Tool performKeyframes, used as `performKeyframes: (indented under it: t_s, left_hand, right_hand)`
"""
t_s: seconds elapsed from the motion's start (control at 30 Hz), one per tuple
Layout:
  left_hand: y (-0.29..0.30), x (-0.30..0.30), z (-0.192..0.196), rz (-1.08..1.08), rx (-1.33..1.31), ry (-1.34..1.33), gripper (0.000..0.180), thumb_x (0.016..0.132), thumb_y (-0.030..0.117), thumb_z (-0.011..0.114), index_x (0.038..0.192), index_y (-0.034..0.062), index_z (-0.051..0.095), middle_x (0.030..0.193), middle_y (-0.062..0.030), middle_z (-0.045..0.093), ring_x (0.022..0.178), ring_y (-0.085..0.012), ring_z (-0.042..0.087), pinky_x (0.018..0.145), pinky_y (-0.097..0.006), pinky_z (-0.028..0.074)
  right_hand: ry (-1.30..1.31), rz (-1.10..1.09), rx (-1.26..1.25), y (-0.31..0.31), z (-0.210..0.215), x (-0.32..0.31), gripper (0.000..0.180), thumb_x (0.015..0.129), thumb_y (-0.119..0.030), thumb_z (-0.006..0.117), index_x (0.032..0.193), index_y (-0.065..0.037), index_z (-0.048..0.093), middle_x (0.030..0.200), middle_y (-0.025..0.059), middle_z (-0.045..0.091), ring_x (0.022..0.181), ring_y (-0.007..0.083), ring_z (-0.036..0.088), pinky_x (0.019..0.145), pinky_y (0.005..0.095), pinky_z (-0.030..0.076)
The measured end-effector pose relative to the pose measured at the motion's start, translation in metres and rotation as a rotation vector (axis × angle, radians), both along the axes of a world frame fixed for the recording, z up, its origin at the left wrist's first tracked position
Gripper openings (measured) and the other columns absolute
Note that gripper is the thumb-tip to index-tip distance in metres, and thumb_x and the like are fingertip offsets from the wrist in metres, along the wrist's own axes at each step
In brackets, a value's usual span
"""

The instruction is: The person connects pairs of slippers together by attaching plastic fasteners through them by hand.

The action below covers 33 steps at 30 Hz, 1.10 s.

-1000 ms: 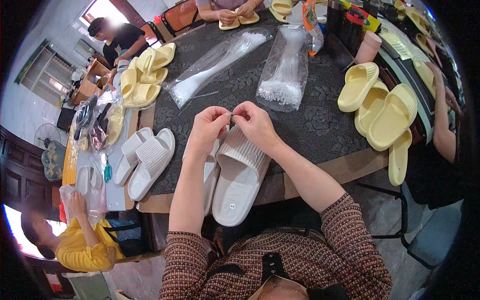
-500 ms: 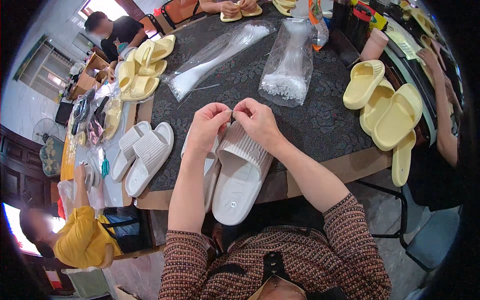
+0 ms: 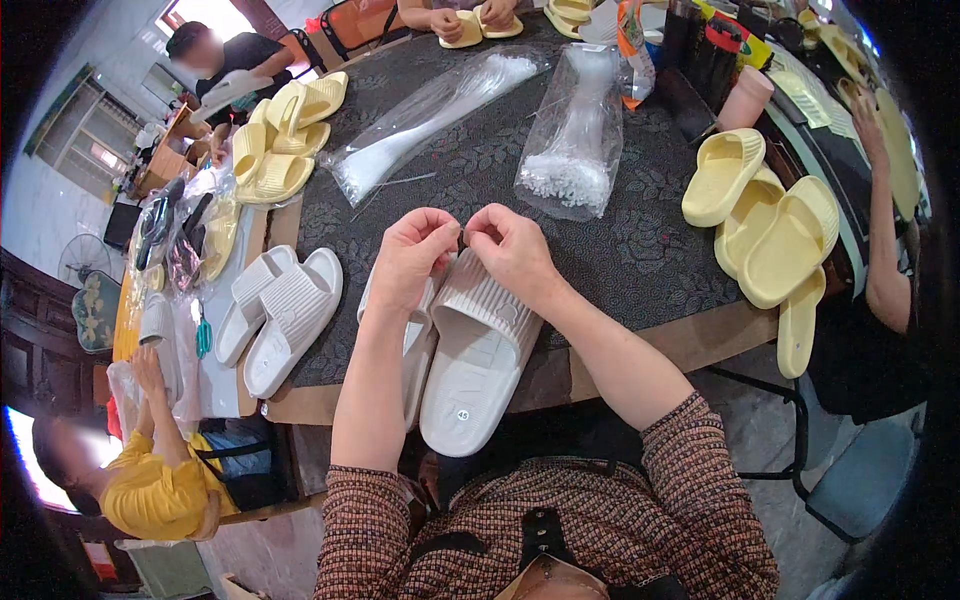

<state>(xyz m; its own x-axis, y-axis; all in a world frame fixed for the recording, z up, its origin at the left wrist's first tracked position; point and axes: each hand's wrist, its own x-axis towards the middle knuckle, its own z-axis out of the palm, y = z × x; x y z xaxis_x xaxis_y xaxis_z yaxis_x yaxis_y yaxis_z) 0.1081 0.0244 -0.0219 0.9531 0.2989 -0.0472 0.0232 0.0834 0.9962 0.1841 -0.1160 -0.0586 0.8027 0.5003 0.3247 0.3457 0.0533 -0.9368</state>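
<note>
Fingertips pinched, my left hand and my right hand meet almost tip to tip at the far, toe end of a pair of light grey ribbed slide slippers. Whatever lies in the pinches is too small to make out. The right slipper of this pair points away from me over the table's near edge, its sole facing up towards me. Its mate stands close on its left, partly hidden by my left forearm. To the left on the table rests another grey slipper pair.
Two clear bags of thin white plastic strands, a left bag and a right bag, lie on the dark patterned tablecloth. Yellow slippers stack at right, more yellow slippers at far left. Co-workers sit around; one wears a yellow top.
My hands stay pinched at nearly the same place. At left, the person in yellow has moved their hands, and the person in black now holds up a pale slipper.
</note>
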Motion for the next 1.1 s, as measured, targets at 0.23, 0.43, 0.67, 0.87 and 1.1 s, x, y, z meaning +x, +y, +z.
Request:
performKeyframes:
  t_s: [0.23, 0.43, 0.67, 0.87, 1.1]
  left_hand:
    - [-0.003, -0.0002, 0.0004, -0.012, 0.017, -0.02, 0.008, 0.088, 0.014, 0.062, 0.09, 0.0064, 0.062, 0.076, 0.0021, 0.061, 0.064, -0.0028, 0.052, 0.056, -0.017, 0.04]
    - [-0.0042, -0.0018, 0.0028, 0.004, 0.044, -0.026, 0.01, 0.091, 0.015, 0.058, 0.095, 0.0058, 0.059, 0.075, -0.0001, 0.062, 0.062, -0.0039, 0.054, 0.054, -0.017, 0.041]
    - [-0.0037, -0.0006, -0.0009, -0.003, 0.031, -0.035, 0.011, 0.092, 0.016, 0.057, 0.095, 0.0054, 0.057, 0.073, -0.0008, 0.061, 0.062, -0.0051, 0.055, 0.054, -0.018, 0.042]
    - [-0.003, -0.0004, -0.001, 0.043, 0.035, -0.044, 0.011, 0.093, 0.017, 0.055, 0.093, 0.0058, 0.055, 0.074, -0.0025, 0.062, 0.06, -0.0055, 0.053, 0.054, -0.019, 0.043]
    - [-0.0012, 0.0003, -0.0035, 0.026, -0.031, -0.064, 0.012, 0.094, 0.018, 0.053, 0.091, 0.0062, 0.052, 0.076, -0.0049, 0.064, 0.062, -0.0059, 0.053, 0.056, -0.02, 0.044]
  right_hand:
    - [-0.002, 0.034, 0.091, 0.0032, 0.0001, -0.0018, 0.015, 0.082, -0.012, 0.063, 0.09, 0.001, 0.062, 0.073, 0.0139, 0.067, 0.066, 0.0191, 0.067, 0.062, 0.0299, 0.052]
    - [0.044, 0.069, 0.105, 0.0025, 0.0033, -0.004, 0.014, 0.084, -0.01, 0.062, 0.093, 0.0, 0.061, 0.072, 0.007, 0.065, 0.065, 0.0102, 0.061, 0.06, 0.0254, 0.048]
    - [0.029, 0.061, 0.104, 0.0021, 0.0043, -0.0036, 0.015, 0.082, -0.014, 0.064, 0.091, -0.002, 0.064, 0.063, 0.0077, 0.064, 0.054, 0.0088, 0.057, 0.053, 0.0263, 0.046]
    - [0.046, 0.043, 0.106, 0.003, 0.0022, -0.0041, 0.012, 0.081, -0.012, 0.061, 0.086, -0.002, 0.062, 0.065, 0.0081, 0.064, 0.057, 0.0102, 0.058, 0.056, 0.0272, 0.047]
    - [0.002, 0.011, 0.062, 0.0007, 0.0053, -0.0044, 0.01, 0.08, -0.009, 0.058, 0.083, 0.0, 0.061, 0.068, 0.0092, 0.063, 0.061, 0.0125, 0.06, 0.059, 0.0291, 0.048]
